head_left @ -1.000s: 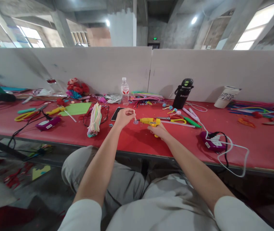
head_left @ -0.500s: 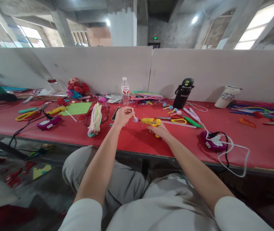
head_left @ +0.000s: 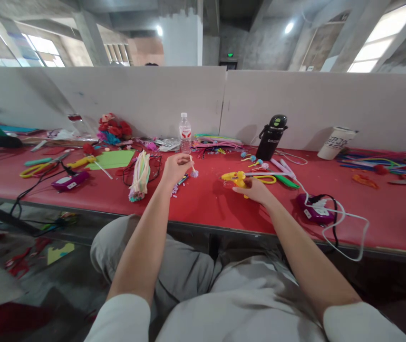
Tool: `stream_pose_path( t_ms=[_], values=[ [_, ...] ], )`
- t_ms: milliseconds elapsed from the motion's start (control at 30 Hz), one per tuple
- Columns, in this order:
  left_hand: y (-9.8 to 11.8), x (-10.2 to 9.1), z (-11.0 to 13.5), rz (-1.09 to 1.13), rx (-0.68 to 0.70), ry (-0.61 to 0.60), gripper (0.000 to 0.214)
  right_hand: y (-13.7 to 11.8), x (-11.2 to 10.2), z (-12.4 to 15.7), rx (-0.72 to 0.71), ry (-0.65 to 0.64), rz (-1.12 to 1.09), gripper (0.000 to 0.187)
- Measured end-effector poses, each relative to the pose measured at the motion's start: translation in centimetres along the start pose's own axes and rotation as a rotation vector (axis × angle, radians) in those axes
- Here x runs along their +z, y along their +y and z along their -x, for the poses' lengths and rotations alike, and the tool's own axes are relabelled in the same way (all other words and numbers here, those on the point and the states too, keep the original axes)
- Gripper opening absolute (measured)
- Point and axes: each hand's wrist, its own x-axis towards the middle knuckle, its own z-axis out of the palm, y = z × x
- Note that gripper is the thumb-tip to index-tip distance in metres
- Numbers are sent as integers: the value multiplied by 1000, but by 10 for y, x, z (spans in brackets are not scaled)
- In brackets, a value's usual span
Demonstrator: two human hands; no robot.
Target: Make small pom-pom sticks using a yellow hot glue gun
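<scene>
My left hand point(head_left: 177, 168) pinches a pale stem with a small fuzzy purple ball point(head_left: 195, 174) at its lower end, held over the red table. In my right hand point(head_left: 256, 191) is a yellow hot glue gun point(head_left: 237, 178), its nozzle end turned left toward the purple ball but well apart from it. Beyond my right hand lie yellow-handled scissors point(head_left: 267, 179), partly hidden by the glue gun. Small purple bits point(head_left: 175, 190) are scattered below my left hand. A bundle of pale pipe cleaners point(head_left: 140, 175) lies to its left.
A water bottle point(head_left: 185, 133) and a black flask point(head_left: 271, 137) stand near the partition point(head_left: 146, 95). Finished-looking small ball-tipped stems point(head_left: 256, 163) lie by the flask. A purple power strip point(head_left: 316, 210) with looping white cable sits right; another power strip point(head_left: 70, 181) is left.
My right hand has drawn the glue gun rightward, away from the purple ball. My left hand has shifted slightly left, the stem and ball still in its pinch.
</scene>
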Motion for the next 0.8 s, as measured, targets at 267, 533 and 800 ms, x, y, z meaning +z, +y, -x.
stream_pose_path(
  t_ms=[267, 533, 800],
  values=[
    [-1, -7, -1, -13, -18, 56, 24, -36, 22, 58, -478, -66, 112, 24],
    [5, -28, -8, -79, 19, 256, 17, -106, 134, -20, -477, -244, 260, 15],
    [5, -27, -5, -125, 25, 206, 13, -127, 167, -35, -347, -231, 427, 19]
  ],
)
